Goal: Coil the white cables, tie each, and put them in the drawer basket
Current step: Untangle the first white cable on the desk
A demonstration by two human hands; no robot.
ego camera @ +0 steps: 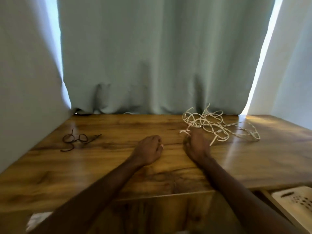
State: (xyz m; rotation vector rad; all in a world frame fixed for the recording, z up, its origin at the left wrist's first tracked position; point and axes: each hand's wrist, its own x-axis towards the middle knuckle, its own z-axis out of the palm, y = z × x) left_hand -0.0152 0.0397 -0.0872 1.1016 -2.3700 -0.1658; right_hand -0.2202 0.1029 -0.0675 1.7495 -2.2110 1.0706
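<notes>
Freeing one strand from the loose tangle of thin white braided cables looks like the step in hand; the tangle lies far right on the brown wooden surface, just beyond the right hand, whose grip seems to pinch a cable end at its near-left edge; the left hand rests alongside, fingers loosely curled round nothing. Drawing that end out slowly while the left hand pins the heap should stop loops knotting; the dark wire ties lie well apart at left, and the pale perforated drawer basket sits below the surface's near-right edge.
</notes>
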